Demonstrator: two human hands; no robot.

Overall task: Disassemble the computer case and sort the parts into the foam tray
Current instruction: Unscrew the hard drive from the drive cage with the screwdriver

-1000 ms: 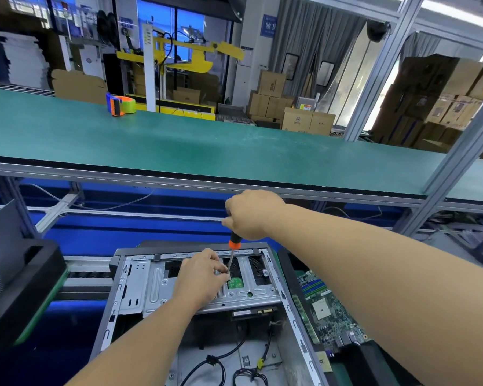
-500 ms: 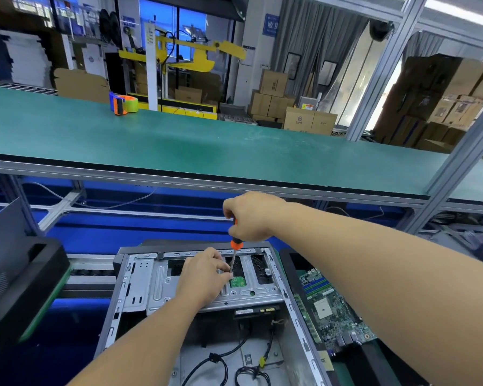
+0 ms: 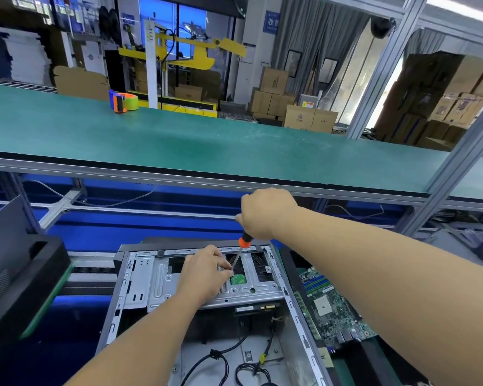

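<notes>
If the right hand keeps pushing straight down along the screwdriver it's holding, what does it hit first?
Probably the metal drive bracket: the right hand aims the screwdriver down at it, tip beside the left hand fingertips. Whether it sits on a screw is hidden.

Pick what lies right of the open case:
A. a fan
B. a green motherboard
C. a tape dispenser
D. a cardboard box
B: the motherboard lies flat just right of the case, while the tape dispenser sits far off on the upper shelf.
</notes>
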